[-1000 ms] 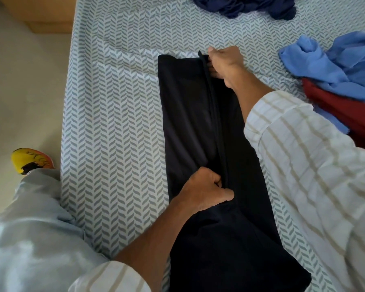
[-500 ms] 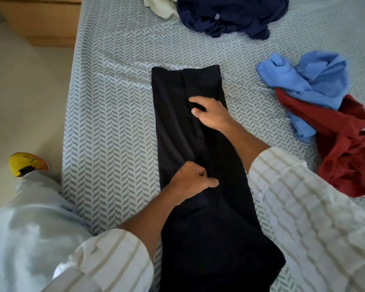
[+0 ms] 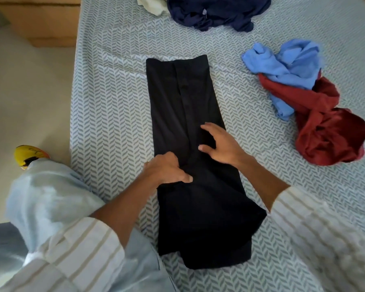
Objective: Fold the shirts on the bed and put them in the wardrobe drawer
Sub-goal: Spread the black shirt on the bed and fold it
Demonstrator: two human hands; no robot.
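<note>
Floor (image 3: 19,91) is showing pale at the far left, with a yellow shoe (image 3: 29,154) poking out past a light blue trouser leg (image 3: 51,199) and a tan wooden cabinet (image 3: 44,20) standing at the far left corner beside the bed (image 3: 114,102). Moving right, the black shirt (image 3: 183,106) is lying folded into a long narrow strip down the middle of the herringbone sheet, its near end spreading wider toward the person. The left hand (image 3: 167,170) is resting on that strip about halfway along, fingers curled and pinching into the fabric at the centre fold. Just beside it, the right hand (image 3: 221,144) is lying on the shirt's right half with fingers loosely spread and slightly bent, gripping nothing. Both forearms are coming out of cream striped sleeves (image 3: 325,239). At the far edge, a white garment (image 3: 150,5) and a crumpled navy shirt (image 3: 217,12) are lying together. Further right, a light blue shirt (image 3: 287,64) is sitting bunched, overlapping a red shirt (image 3: 329,131) heaped nearer.
</note>
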